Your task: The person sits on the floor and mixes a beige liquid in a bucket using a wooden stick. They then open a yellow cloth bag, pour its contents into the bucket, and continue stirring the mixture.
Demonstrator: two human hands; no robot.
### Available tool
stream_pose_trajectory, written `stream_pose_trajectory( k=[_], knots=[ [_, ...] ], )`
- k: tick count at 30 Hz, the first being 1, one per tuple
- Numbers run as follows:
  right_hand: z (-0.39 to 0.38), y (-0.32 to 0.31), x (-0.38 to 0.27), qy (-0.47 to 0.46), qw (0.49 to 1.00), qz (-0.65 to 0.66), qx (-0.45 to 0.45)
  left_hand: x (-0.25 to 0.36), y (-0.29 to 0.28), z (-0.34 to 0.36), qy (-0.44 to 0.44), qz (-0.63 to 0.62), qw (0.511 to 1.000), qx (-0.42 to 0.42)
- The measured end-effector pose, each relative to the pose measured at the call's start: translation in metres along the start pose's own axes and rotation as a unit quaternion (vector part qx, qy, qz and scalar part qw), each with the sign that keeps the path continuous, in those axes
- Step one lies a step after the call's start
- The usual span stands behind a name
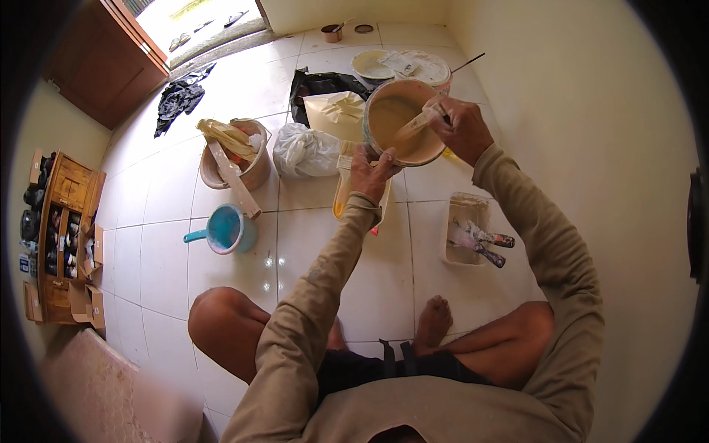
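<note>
My left hand (369, 174) grips the lower edge of a tan bucket (402, 157), which is tilted toward me and holds pale brown liquid. My right hand (462, 125) is closed on a flat stirrer (418, 122) that reaches into the bucket over its right rim. Behind my left hand lies a cream tray (343, 193) with some yellow on it, beside a white plastic bag (303, 150). Below my right hand, on the tiled floor, a shallow container (461, 252) holds two scrapers (480, 244) with patterned handles.
A teal dipper (244, 236) and a pail (218, 175) with a board (233, 182) stand left. Black plastic (179, 100), paper (332, 112) and tubs (432, 68) lie behind. A wooden cabinet (70, 186) stands far left; a wall (598, 148) runs along the right.
</note>
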State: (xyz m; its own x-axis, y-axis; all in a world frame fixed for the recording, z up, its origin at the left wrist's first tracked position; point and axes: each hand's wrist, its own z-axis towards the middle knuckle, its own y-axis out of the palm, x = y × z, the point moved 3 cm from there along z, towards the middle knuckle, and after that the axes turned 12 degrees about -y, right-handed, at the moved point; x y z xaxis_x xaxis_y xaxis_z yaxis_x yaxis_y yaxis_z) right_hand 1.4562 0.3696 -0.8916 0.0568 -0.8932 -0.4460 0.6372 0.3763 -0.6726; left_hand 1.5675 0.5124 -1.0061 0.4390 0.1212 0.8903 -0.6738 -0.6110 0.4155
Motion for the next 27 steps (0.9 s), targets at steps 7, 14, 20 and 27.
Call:
stream_pose_trajectory(
  k=[7, 14, 20, 27],
  knots=[
    [0.015, -0.034, -0.007, 0.083, 0.994, 0.033, 0.059, 0.034, -0.027, -0.020, 0.014, 0.054, 0.998, 0.023],
    [0.030, -0.019, -0.050, -0.079, 0.993, 0.032, 0.084, 0.059, -0.058, -0.054, 0.063, 0.100, 0.991, 0.063],
    [0.031, -0.006, -0.061, -0.043, 0.995, 0.082, 0.045, 0.081, -0.071, -0.077, 0.062, 0.095, 0.990, 0.080],
    [0.029, 0.017, -0.067, 0.162, 0.961, 0.222, -0.036, 0.164, -0.084, -0.121, -0.182, 0.190, 0.961, 0.084]
  ],
)
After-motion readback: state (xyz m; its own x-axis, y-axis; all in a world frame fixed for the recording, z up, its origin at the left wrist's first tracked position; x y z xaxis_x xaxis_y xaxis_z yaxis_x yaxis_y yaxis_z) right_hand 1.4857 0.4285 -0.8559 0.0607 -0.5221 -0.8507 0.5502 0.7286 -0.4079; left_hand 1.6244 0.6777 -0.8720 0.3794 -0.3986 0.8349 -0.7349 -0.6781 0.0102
